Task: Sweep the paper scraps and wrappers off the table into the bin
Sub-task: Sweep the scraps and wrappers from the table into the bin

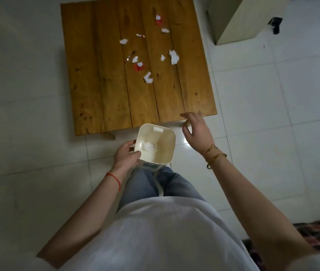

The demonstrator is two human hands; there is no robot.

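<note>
white and red scraps (148, 77) strewn on table (96, 85), possibly crumpled, left hand (126, 155) gripping bin (155, 145)

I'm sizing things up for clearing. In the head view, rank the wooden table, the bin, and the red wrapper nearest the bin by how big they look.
1. wooden table
2. bin, though it sits nearer the camera
3. red wrapper
</note>
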